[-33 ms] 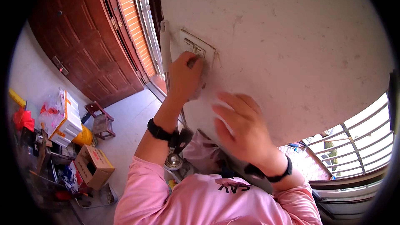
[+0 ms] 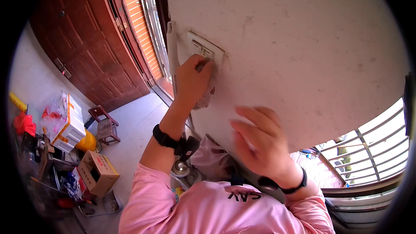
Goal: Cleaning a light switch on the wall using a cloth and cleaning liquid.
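The left hand is bent at the knuckles, thumb and forefinger pinched together on what looks like a crumpled grey rag. Part of the rag shows between those fingers, and a loose end hangs below them, along the heel of the hand. Just beyond the fingertips is the switch, set in a pale plate with a dark line along its upper edge; whether the fingertips or only the rag touch it, I cannot tell, as the hand covers the lower part.

A short, firm pinch seems right here: bunching the rag to a small tip would let it reach the narrow seams ahead of the fingers, and light pressure should spare the rocker. Gathering the loose end into the palm would keep it from dragging on the wall. Whether the rag is wet does not show; near a switch, drier is safer. The pipe just left of the fingers leaves little room on that side, so strokes are better led up or to the right.

The right hand is blurred, its fingers apart and curved, with nothing seen in them, below and to the right of the pinch. It could steady the plate's free edge, provided it stays out of the line of sight to the left fingertips
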### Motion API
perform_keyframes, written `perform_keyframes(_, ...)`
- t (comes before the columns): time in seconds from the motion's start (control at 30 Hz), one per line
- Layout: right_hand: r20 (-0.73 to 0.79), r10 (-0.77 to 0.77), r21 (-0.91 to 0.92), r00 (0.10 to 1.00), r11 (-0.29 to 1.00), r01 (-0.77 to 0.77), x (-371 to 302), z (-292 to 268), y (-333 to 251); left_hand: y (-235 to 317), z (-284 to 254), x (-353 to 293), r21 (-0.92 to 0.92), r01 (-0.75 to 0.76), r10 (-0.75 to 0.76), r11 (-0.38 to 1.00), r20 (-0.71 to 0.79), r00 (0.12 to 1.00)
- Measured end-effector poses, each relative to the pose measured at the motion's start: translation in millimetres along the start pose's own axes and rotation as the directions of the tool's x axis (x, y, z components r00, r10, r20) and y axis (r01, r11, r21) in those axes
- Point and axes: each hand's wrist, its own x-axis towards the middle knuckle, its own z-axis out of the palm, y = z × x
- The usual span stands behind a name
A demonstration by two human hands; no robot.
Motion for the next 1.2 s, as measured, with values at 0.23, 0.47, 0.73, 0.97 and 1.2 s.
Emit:
perform_keyframes(0.23, -0.515, 0.037, -0.336, 0.857, 0.911, -0.241, -88.0, -80.9, 22.7, 2.7, 6.9, 22.6, -0.112, -0.026, 0.014, 0.993, -0.107, 0.994)
perform_keyframes(0.47, -0.681, 0.104, -0.19, 0.725, 0.931, -0.312, -94.0, -46.3, 62.5, -26.0, -0.6, 0.8, 0.128, 0.071, -0.074, 0.989, 0.018, 0.997)
perform_keyframes(0.73, -0.743, 0.02, -0.173, 0.669, 0.96, -0.221, -93.6, -35.8, 73.9, 2.2, 4.7, 10.0, -0.387, 0.238, -0.192, 0.891, 0.154, 0.969)
perform_keyframes(0.97, -0.745, 0.056, -0.109, 0.664, 0.973, -0.204, -92.1, -36.6, 77.6, -10.1, -1.7, 14.5, -0.582, 0.379, -0.251, 0.719, 0.291, 0.923)
perform_keyframes(1.2, -0.757, 0.046, -0.05, 0.651, 0.99, -0.128, -85.6, -32.9, 77.2, -36.2, -5.7, 12.4, -0.429, 0.36, -0.212, 0.829, 0.355, 0.911)
